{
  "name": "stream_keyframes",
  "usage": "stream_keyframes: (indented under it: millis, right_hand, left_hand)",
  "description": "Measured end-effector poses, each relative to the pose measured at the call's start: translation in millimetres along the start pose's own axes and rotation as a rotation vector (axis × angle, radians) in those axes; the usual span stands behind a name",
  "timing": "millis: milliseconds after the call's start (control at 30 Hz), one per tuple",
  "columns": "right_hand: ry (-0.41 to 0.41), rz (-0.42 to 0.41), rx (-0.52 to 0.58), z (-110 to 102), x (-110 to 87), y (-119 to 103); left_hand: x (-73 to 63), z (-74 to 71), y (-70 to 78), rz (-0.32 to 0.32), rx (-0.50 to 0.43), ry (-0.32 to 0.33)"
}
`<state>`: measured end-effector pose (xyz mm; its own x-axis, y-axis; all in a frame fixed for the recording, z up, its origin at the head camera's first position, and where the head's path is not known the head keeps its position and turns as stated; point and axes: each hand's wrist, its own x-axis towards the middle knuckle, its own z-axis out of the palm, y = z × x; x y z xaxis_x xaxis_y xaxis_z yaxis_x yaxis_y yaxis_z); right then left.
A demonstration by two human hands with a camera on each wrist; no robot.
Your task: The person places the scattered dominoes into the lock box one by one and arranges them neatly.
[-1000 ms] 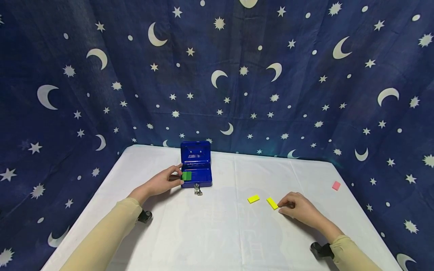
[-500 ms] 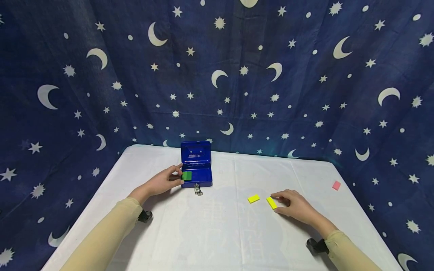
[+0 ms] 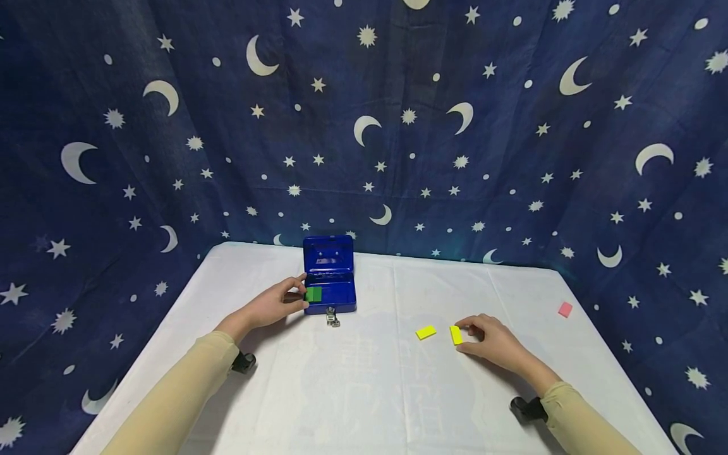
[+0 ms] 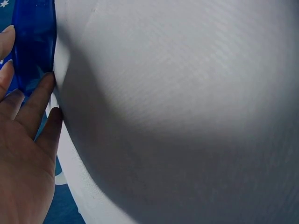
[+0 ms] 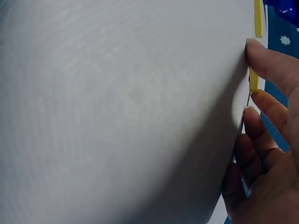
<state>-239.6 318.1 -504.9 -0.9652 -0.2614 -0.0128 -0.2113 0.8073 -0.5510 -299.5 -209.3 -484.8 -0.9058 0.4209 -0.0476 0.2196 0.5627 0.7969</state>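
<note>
My right hand pinches a thin yellow domino by its two ends, thumb at the near end and a finger at the far end. In the right wrist view, thumb and index finger meet the ends of this domino. A second yellow domino lies flat just left of it. My left hand rests against the left side of a blue metal box, its fingers extended along the wall in the left wrist view. Inside the raised-lid box, green dominoes sit by the left wall.
A pink domino-like piece lies near the right edge of the white-covered table. A silver latch or lock hangs at the box's front. Behind the table hangs a dark blue cloth with moons and stars.
My right hand has moved left and slightly away from me, its fingers coming round the yellow domino. That domino has turned and shifted slightly. The left hand stays at the box.
</note>
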Motion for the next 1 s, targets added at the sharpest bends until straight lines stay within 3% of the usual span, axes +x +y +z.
stream_keyframes:
  millis: [467,1000]
  right_hand:
    - [0.000,0.065,0.078,-6,-3.1,6]
    - [0.009,0.032,0.064,-3,-2.1,11]
  left_hand:
    - [2.9,0.2,-4.9,0.003,-0.010,0.004]
    - [3.9,0.5,-5.1,-0.004,-0.002,0.006]
